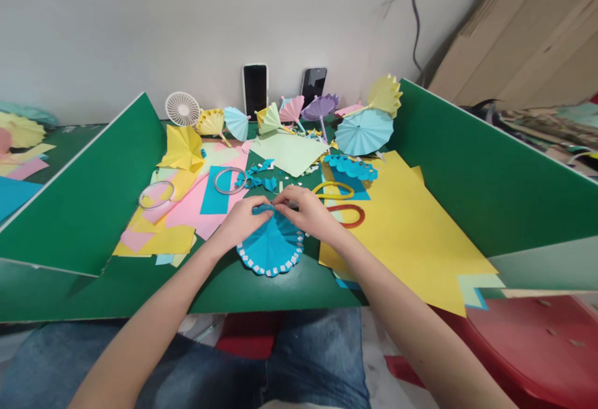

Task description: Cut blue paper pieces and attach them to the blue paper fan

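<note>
— How are the left hand [245, 217] and the right hand [303, 210] held?
— They are held close together over the green worktop [233, 294], with the fingers bent and the backs of the hands turned upward.
— And the grip?
— By each hand, the upper edge of a round, pleated blue paper disc [271, 244] is pinched between thumb and fingers; the fingertips are partly hidden.
— Where is the disc placed?
— Near the worktop's front edge, its scalloped rim, lined with small white squares, being pointed toward the body. A large yellow paper sheet [411, 235] is laid at its right.
</note>
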A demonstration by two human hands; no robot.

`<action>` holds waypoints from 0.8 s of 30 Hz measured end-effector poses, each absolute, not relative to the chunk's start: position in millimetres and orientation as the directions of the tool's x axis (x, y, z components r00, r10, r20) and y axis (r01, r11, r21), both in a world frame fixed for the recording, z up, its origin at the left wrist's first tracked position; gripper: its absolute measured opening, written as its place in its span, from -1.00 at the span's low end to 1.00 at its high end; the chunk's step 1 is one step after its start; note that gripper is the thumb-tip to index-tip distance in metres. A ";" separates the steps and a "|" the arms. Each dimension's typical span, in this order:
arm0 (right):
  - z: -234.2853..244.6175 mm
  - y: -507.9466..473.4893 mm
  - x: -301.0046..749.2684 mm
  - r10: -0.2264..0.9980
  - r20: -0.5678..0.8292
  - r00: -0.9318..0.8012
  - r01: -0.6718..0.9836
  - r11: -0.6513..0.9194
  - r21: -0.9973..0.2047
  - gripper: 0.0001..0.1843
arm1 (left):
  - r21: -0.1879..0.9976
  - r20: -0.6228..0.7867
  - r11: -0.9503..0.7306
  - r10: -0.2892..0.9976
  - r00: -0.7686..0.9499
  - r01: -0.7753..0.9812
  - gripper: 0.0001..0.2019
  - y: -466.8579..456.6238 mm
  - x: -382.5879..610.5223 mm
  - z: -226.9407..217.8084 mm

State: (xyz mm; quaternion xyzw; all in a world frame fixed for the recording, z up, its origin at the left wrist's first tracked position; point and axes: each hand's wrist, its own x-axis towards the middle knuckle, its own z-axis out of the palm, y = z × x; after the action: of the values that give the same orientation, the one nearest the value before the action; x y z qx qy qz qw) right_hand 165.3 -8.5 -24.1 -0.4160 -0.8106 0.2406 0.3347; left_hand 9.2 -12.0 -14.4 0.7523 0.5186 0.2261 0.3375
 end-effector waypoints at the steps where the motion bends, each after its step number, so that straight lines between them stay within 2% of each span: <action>1: -24.1 -8.7 165.7 0.838 0.340 -0.428 0.508 0.534 -0.676 -0.87 | 0.743 -0.012 -0.232 0.933 0.359 0.628 -0.84 -12.0 9.1 -14.6; 5: -25.4 -8.3 166.4 0.848 0.333 -0.412 0.485 0.514 -0.708 -0.86 | 0.743 -0.015 -0.221 0.938 0.347 0.631 -0.83 -12.2 9.0 -14.7; 10: -26.9 -7.6 164.8 0.855 0.363 -0.371 0.546 0.517 -0.659 -0.89 | 0.746 -0.014 -0.213 0.942 0.335 0.631 -0.84 -10.9 8.2 -15.5; 16: -26.5 -4.4 169.3 0.925 0.348 -0.150 0.673 0.353 -0.650 -0.90 | 0.711 -0.039 -0.165 0.961 0.273 0.684 -0.82 -7.5 5.0 -16.9; 20: -29.4 -2.6 170.1 0.958 0.253 -0.134 0.848 0.243 -0.471 -0.83 | 0.726 -0.043 -0.161 0.960 0.278 0.669 -0.82 -7.0 4.0 -17.4; 24: -31.8 -3.4 168.1 0.962 0.232 -0.144 0.923 0.215 -0.319 -0.77 | 0.740 -0.023 -0.189 0.952 0.305 0.646 -0.81 -6.8 3.7 -18.8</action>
State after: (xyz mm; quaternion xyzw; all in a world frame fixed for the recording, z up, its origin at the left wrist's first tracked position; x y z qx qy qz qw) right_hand 168.1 -3.4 -31.8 -0.6243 -0.7548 0.0500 0.1949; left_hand 3.7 -6.8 -18.8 0.7359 0.5428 0.2299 0.3330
